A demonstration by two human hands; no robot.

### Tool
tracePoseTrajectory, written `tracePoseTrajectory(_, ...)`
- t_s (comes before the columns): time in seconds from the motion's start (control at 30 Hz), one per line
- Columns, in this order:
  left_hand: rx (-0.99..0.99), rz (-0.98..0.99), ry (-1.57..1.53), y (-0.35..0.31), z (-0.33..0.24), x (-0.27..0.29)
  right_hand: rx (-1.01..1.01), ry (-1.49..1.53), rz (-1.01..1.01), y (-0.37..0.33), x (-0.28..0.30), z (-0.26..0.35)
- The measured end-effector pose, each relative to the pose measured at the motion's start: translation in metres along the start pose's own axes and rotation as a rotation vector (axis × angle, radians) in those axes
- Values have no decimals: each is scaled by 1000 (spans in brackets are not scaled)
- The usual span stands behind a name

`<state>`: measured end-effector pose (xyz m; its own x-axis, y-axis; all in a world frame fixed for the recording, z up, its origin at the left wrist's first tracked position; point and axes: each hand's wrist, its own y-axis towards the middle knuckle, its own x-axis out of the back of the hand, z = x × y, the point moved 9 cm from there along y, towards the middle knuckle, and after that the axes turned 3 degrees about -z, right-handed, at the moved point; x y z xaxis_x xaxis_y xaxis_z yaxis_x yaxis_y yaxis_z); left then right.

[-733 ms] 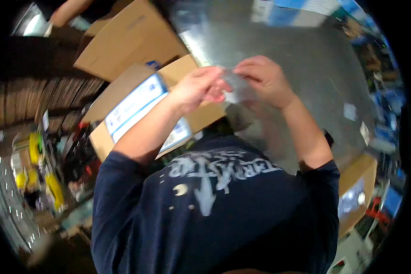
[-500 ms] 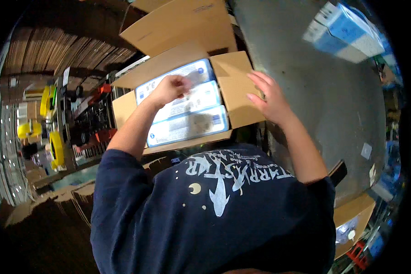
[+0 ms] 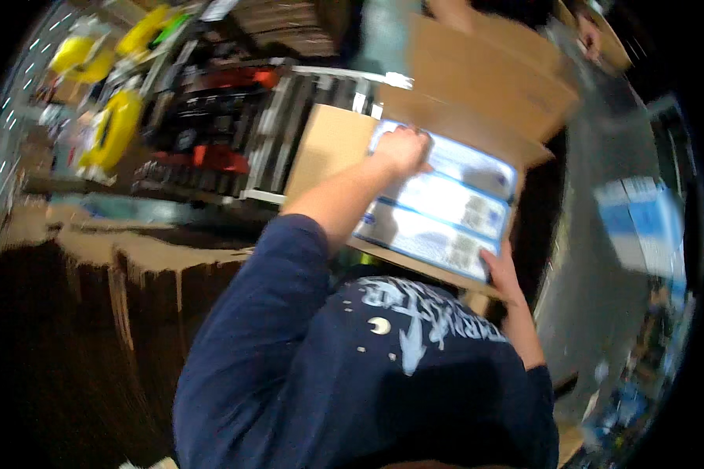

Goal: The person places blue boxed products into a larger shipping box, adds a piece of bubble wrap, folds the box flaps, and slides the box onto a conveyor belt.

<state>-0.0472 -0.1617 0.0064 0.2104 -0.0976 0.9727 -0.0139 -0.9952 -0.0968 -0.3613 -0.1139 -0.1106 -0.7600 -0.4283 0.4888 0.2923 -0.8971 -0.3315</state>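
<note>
Pressing down with curled fingers, the left hand sits on the far top corner of the white-and-blue packs lying side by side in the open cardboard box, which stands just ahead of the person's chest; the right hand lies flat with fingers together against the box's near right edge, touching the closest pack. A raised flap stands behind the packs, and the person's dark blue sleeve crosses the box's near side. Left of the box, a rack with red and black parts and yellow objects is too blurred to make out. Brown corrugated sheets stand at the lower left, a grey floor runs along the right, and another person's hand is cut off at the top edge
</note>
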Motion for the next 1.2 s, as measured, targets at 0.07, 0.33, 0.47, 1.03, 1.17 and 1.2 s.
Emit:
tracePoseTrajectory(0.07,235,-84,11,-27,75,26,-145,232,112,-10,-17,43)
tracePoseTrajectory(0.33,238,0,-773,-130,151,60,-264,831,-39,2,18,-68)
tracePoseTrajectory(0.47,-348,563,-314,-143,27,-9,-234,956,232,-15,35,129)
tracePoseTrajectory(1.03,295,57,-163,-74,82,-26,462,-687,-124,72,33,247)
tracePoseTrajectory(1.17,217,-111,-510,-83,145,-69,837,-692,-461,39,28,259)
tracePoseTrajectory(1.2,156,-161,-592,-74,147,-75,833,-758,-426,40,17,246)
